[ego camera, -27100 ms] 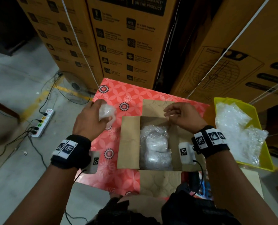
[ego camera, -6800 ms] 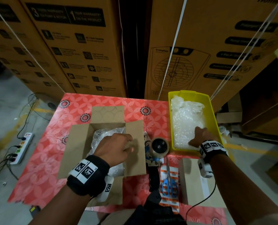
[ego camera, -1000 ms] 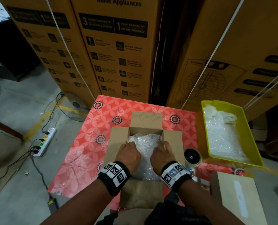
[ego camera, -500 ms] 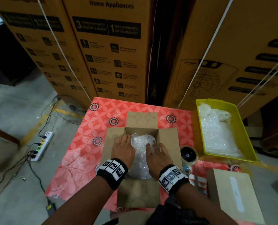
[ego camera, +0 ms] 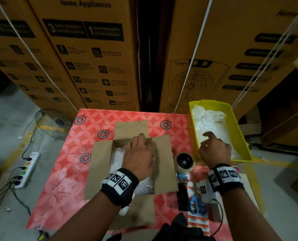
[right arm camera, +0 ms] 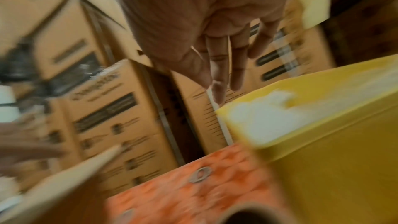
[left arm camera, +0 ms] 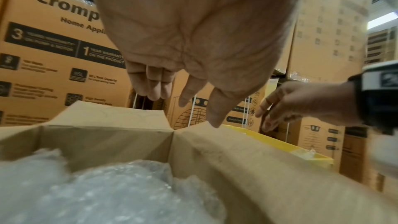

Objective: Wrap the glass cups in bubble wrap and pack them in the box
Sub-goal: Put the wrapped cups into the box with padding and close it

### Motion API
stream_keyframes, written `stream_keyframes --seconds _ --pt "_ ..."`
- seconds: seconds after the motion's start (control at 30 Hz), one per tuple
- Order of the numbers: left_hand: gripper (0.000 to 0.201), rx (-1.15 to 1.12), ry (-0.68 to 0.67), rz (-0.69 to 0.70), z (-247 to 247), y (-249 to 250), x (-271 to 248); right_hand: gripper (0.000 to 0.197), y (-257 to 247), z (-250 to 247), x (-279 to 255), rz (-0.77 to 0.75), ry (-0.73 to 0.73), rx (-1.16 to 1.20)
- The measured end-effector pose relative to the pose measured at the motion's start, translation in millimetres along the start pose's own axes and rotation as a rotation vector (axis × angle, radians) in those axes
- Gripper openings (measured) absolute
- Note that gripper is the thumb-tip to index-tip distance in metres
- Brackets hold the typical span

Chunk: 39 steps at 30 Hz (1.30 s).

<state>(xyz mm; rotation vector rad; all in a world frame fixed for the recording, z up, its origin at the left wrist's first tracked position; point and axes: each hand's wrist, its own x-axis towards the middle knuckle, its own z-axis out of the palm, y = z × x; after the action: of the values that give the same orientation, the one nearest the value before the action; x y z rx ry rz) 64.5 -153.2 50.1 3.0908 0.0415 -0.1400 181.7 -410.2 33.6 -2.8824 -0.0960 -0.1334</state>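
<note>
A: We see the left hand [ego camera: 139,158] over the box [ego camera: 164,164], palm down, fingers loose and holding nothing. The left wrist view shows it best: the fingers [left arm camera: 150,84] hang slack above the bubble wrap [left arm camera: 107,190] inside, clear of it.

B: And the right hand [ego camera: 214,150] is over the yellow tray [ego camera: 238,129], fingers spread, empty too. From the head we can't tell whether it touches the wrap sheets [ego camera: 212,124] in there. The right wrist view (badly blurred) shows straight fingers [right arm camera: 217,74] above the tray's rim [right arm camera: 301,81], apart from it.

A: Only the head view shows us the tape roll [ego camera: 185,162] between box and tray, and the scissors [ego camera: 194,204] nearer us on the red cloth [ego camera: 71,171].

B: Half a second ago both our hands pressed flat on the wrap in the box. The right one has since left for the tray, and the left has lifted.

A: The wrapped cups are under that top layer; we can't make them out singly. The bundle [ego camera: 117,157] lies right below the left hand, and well apart from the right.
</note>
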Motion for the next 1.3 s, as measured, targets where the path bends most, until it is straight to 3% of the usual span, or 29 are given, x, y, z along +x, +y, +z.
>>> stream_keyframes --seconds 0.07,0.17,0.23,0.37,0.5,0.7,0.87,0.93,1.07,1.17,1.3 --pt "0.063 -0.033 0.010 0.044 0 13 5 0.047 47 6 26 0.089 -0.248 -0.139" --pt "0.058 -0.076 0.000 0.100 0 29 9 0.070 92 7 50 0.043 -0.746 -0.187" --pt "0.053 -0.102 -0.004 0.115 0 37 11 0.078 104 5 57 -0.050 -0.884 -0.092" --pt "0.053 -0.140 -0.039 0.119 4 50 14 0.039 128 14 68 -0.098 -0.826 0.112" --pt "0.056 -0.154 -0.046 0.119 4 59 15 0.044 129 9 73 -0.108 -0.841 0.221" --pt "0.057 -0.206 -0.047 0.118 2 66 14 0.014 131 4 74 -0.079 -0.634 0.331" --pt "0.057 -0.330 -0.070 0.113 3 66 15 0.057 140 -16 67 0.136 -0.490 0.523" --pt "0.056 -0.341 -0.066 0.108 5 66 15 0.074 139 -23 62 0.074 -0.530 0.440" --pt "0.051 -0.354 -0.041 0.107 5 70 14 0.098 123 -27 42 -0.160 -0.607 -0.029" --pt "0.047 -0.354 -0.031 0.094 5 68 12 0.073 122 -28 38 -0.233 -0.472 -0.033" --pt "0.037 -0.344 0.057 0.006 6 40 -2 0.055 123 -72 29 -0.081 -0.251 0.213"
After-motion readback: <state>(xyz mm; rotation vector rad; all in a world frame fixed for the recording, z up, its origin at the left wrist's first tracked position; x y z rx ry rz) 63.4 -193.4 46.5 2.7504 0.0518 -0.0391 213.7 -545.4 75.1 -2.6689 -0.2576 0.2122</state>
